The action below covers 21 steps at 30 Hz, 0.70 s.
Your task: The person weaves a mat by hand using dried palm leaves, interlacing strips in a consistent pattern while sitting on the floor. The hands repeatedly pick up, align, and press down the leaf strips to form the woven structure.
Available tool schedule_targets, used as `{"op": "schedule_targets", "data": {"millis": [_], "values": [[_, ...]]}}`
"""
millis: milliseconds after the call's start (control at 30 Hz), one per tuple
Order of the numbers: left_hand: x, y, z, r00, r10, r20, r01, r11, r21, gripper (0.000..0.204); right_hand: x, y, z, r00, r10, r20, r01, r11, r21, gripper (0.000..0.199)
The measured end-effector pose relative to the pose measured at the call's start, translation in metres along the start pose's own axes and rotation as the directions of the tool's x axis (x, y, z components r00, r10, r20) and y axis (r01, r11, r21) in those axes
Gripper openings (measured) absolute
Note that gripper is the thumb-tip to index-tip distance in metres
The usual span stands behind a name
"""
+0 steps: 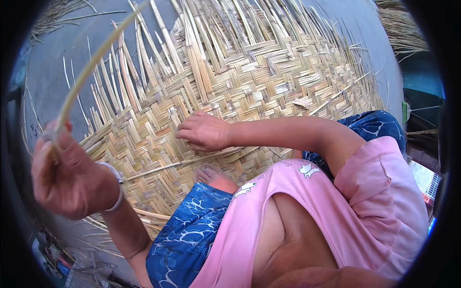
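Note:
My left hand, with a pale bangle at the wrist, is raised at the left. Its fingers pinch a long, pale plant strip, which curves up past the top of the view. Below and to the right spreads a woven mat of flat straw-coloured strips in a diagonal pattern. On its weave rests my right hand, fingers slightly bent and lying on the strips; the fingertips' undersides are hidden. Beside these fingers, a few short strip ends stick up from the weave.
Loose strip ends fan out from the mat's far and left edges over the grey floor. Bundles of dry stalks lie at the far right, with more at the far left. My bare foot is on the mat.

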<state>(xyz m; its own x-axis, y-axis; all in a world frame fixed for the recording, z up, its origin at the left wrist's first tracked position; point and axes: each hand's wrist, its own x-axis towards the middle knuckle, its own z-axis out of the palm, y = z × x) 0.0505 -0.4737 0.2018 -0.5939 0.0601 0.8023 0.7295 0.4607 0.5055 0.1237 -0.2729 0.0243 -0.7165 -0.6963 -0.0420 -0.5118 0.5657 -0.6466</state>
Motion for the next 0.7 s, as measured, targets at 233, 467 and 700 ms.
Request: {"op": "schedule_targets", "data": {"millis": [233,467,700], "values": [[-0.098,0.021,0.074,0.497,-0.845,0.197,0.829,0.396,-0.394,0.010,0.022,-0.006,-0.087,0.943,0.325,-0.068,0.011,0.173,0.985,0.044],[-0.166,0.037,0.095,0.122,-0.817,0.563,0.993,0.100,-0.070,0.017,-0.015,0.024,-0.051,0.889,0.458,-0.022,-0.252,0.528,0.811,0.022],[-0.197,0.036,0.126,-0.163,-0.675,0.720,0.985,-0.148,0.084,0.012,-0.055,0.051,-0.036,0.825,0.542,-0.159,-0.371,0.731,0.573,0.024]]}}
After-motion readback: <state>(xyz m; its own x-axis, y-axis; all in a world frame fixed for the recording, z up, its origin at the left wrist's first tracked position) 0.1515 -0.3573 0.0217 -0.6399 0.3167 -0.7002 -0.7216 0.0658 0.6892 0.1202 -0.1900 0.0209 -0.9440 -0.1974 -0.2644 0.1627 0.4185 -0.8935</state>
